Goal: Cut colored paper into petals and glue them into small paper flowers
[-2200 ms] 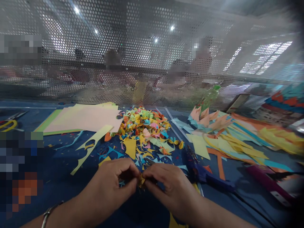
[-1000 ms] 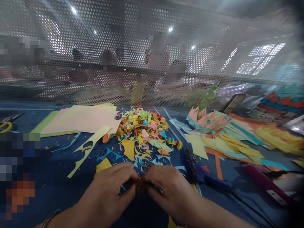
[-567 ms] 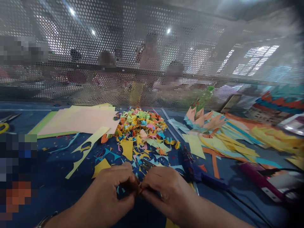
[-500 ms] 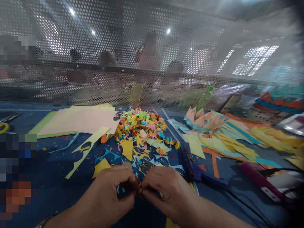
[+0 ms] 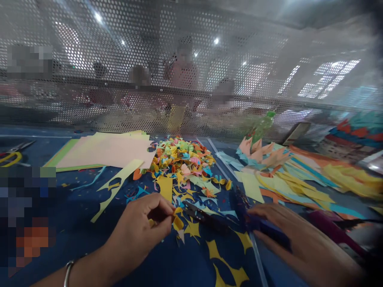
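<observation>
My left hand [image 5: 139,229] pinches a small folded yellow paper piece [image 5: 178,220] between thumb and fingertips, low in front of the scrap pile. To the right, my right hand [image 5: 302,239] has its thumb and fingers round the blue glue gun [image 5: 273,230], which lies with its nozzle pointing away. A dark tool that looks like pliers or scissors [image 5: 203,216] lies between the hands. Just left of my right hand is a clear glue stick [image 5: 259,261]. Yellow paper offcuts [image 5: 229,273] with cut-out curves are on the blue table below.
A heap of small colourful paper pieces [image 5: 182,159] stands mid-table. Stacked paper sheets [image 5: 104,149] and yellow-handled scissors [image 5: 12,159] lie left. Paper crowns [image 5: 263,153], yellow strips [image 5: 350,179], a green-capped bottle [image 5: 265,125] and a purple box [image 5: 324,223] are right. A perforated metal screen [image 5: 155,52] stands behind.
My right hand has left my left hand and moved right onto the glue gun. The left hand keeps the paper piece, now more visible. The view has shifted slightly.
</observation>
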`<state>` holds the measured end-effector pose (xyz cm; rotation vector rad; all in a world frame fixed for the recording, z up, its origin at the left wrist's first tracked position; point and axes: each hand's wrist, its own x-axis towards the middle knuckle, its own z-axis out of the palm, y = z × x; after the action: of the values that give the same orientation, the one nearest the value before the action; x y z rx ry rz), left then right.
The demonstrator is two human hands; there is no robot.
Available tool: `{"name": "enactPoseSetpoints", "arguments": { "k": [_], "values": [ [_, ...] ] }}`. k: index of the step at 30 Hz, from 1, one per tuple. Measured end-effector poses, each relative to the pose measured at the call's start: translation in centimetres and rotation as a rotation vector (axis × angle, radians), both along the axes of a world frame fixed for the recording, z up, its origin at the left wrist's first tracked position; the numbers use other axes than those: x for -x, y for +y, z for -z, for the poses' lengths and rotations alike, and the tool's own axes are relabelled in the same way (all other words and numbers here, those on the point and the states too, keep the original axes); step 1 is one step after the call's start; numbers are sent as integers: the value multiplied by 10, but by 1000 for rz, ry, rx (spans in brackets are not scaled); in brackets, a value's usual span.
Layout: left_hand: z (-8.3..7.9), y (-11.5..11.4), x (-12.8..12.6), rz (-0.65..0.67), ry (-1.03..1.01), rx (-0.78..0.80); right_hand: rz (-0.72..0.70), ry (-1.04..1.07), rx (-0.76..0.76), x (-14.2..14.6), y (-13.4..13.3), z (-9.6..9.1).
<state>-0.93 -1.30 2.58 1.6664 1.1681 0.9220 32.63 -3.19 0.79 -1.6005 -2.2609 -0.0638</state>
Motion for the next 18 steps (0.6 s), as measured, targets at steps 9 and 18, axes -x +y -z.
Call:
{"name": "enactPoseSetpoints", "arguments": {
  "k": [9, 18],
  "values": [
    [0, -3, -5, 35, 7, -163, 90, -126, 17, -35, 4, 26],
    [-1, -2, -4, 77, 41, -197, 149, -8, 23, -22, 7, 20]
  ]
}}
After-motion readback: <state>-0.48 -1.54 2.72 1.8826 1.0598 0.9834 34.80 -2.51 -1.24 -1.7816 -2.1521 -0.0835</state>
